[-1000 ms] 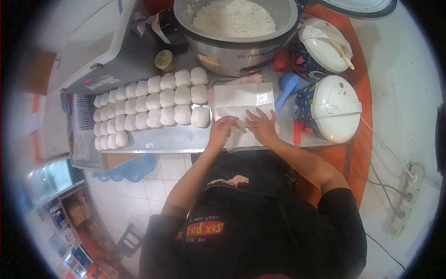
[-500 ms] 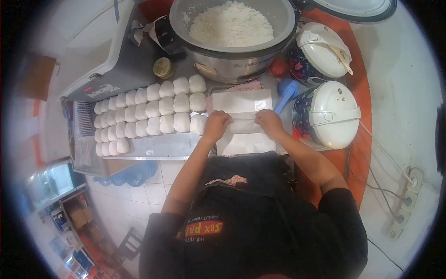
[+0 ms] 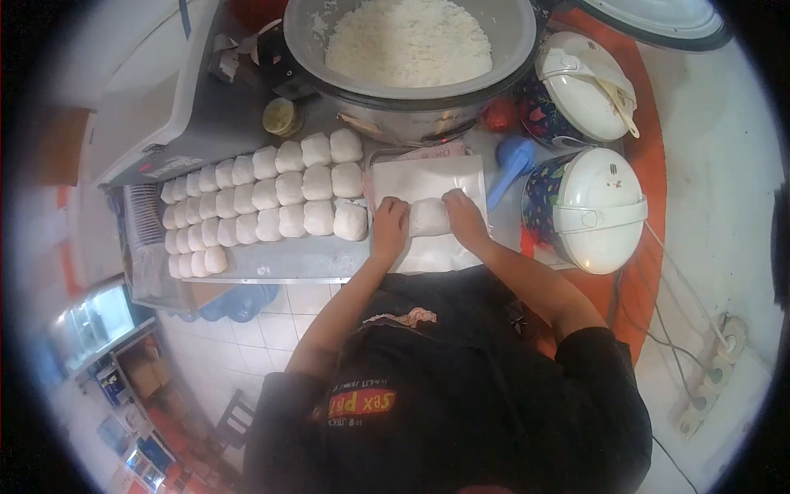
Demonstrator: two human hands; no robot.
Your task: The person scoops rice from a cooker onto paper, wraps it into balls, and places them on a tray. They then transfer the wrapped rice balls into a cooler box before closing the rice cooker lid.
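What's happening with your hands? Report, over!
Left fingers, right fingers: at opposite ends of white packet. Packet: lying on paper. In the way: nothing seen; packet rows left, blue scoop right.

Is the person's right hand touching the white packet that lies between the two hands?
Touching. The head view shows the fingers of the right hand against one end of the white packet, with no gap visible.
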